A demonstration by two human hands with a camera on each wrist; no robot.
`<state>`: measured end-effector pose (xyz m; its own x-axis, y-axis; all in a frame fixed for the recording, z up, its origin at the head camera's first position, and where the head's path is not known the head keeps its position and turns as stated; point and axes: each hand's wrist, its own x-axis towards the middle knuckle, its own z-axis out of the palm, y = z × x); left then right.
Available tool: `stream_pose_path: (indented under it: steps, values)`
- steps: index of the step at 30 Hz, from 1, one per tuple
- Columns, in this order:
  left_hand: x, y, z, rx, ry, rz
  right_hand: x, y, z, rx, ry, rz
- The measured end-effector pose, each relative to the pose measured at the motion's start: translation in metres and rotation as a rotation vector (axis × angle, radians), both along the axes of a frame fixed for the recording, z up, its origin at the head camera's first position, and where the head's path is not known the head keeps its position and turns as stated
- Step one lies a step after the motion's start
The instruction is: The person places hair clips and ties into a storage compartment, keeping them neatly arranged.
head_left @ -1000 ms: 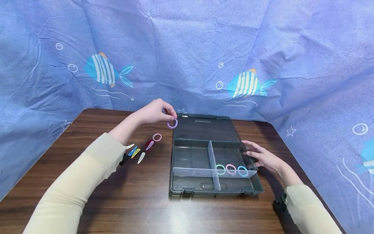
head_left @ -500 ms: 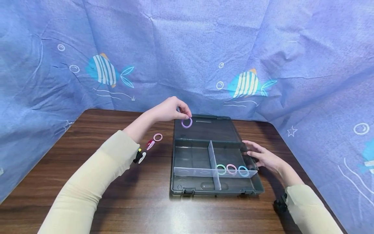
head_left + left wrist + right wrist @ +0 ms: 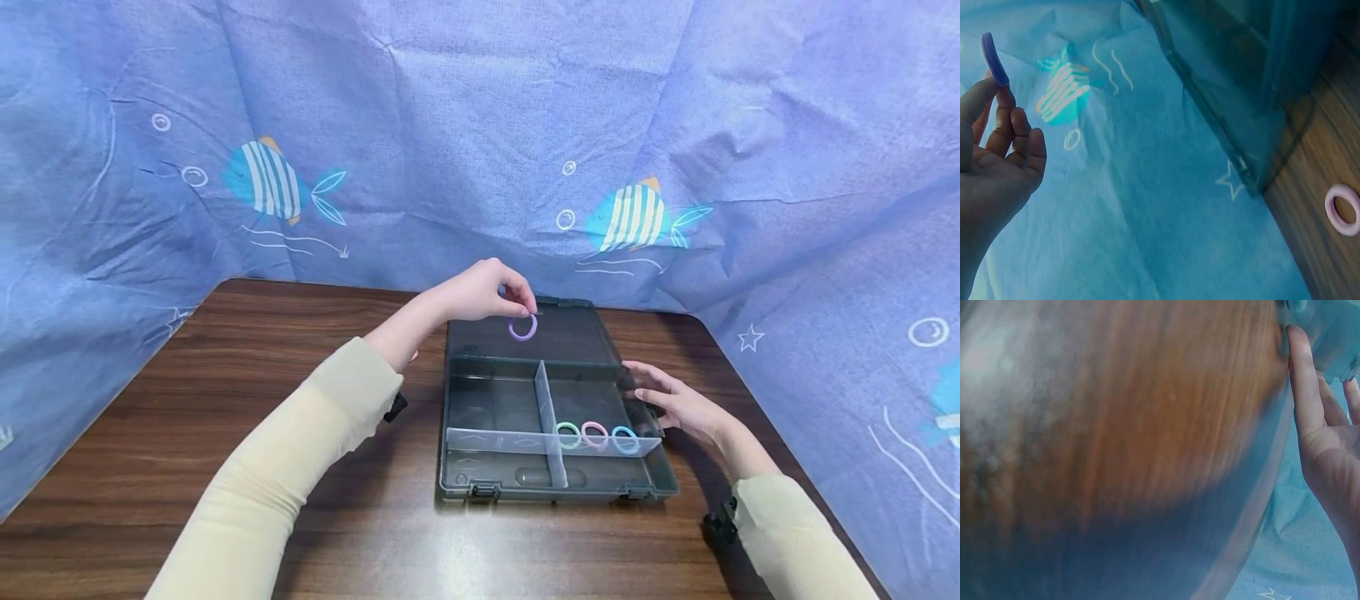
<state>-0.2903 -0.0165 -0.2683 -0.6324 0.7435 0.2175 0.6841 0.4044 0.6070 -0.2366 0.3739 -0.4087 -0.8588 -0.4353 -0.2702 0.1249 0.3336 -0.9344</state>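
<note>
Thumb and fingertips of my left hand (image 3: 487, 292) pinch a purple hair tie (image 3: 522, 336) above the raised lid of a dark see-through organizer box (image 3: 558, 498). In the left wrist view the same purple hair tie (image 3: 994, 61) stands edge-on at the fingertips. My right hand (image 3: 686, 408) rests against the box's right side with its fingers fairly straight; part of them is hidden by the wall. Inside the right rear compartment, a green hair tie (image 3: 558, 436), a pink hair tie (image 3: 595, 423) and a blue hair tie (image 3: 615, 438) lean in a row along the clear divider (image 3: 487, 442).
A pale pink hair tie (image 3: 1331, 209) lies on the wooden table (image 3: 187, 400), left of the box; my left arm mostly covers it in the head view. Behind the table hangs a blue fish-print cloth (image 3: 465, 150).
My left hand has carried the purple hair tie rightward, from the lid's left edge to above its middle. Its forearm now covers the hair clips on the table. The right hand stays put.
</note>
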Motion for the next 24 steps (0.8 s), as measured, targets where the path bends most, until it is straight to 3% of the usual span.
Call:
stream_pose_path:
  steps: [11,18,24]
  values:
    - [-0.004,0.038,-0.015,0.005,-0.04,-0.084,-0.002,0.003,-0.004,0.002,0.006,0.004]
    - [-0.008,0.058,-0.03,0.004,0.0,-0.151,-0.003,0.003,-0.005,0.007,0.0,-0.007]
    - [-0.009,0.069,-0.043,0.001,-0.024,-0.181,-0.003,0.002,-0.003,0.027,0.001,-0.016]
